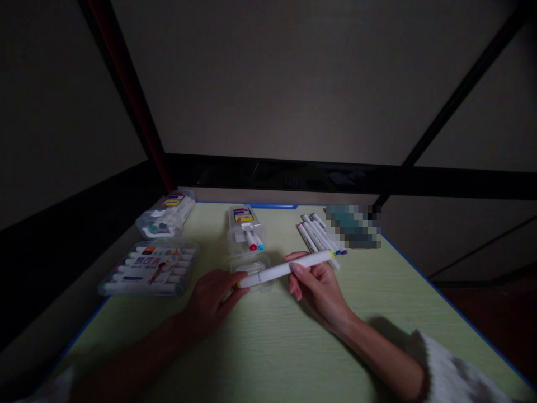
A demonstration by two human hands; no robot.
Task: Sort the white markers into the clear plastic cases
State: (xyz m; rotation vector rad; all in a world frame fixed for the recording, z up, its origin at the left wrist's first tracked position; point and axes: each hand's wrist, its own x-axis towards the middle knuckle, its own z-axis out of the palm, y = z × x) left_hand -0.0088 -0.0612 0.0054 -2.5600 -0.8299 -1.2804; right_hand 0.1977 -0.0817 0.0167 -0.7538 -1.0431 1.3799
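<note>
A white marker (pixel 274 272) with yellow rings near its ends is held in both hands above the table, its right end raised higher. My left hand (pixel 216 296) pinches the capped left end between thumb and fingers. Around the barrel, toward the right end, the thumb and fingers of my right hand (pixel 321 288) are closed. Just behind the marker stands a clear plastic case (pixel 246 232) with a red-tipped and a blue-tipped marker inside. Its transparent lid (pixel 251 263) lies toward me, partly hidden by the marker and my left hand.
Several loose white markers (pixel 316 234) lie to the right, beside a blurred-out dark green item (pixel 354 226). At the left, one filled marker case (pixel 170 212) stands behind a flat pack of markers (pixel 149 267). The pale green table (pixel 268 347) has a blue edge.
</note>
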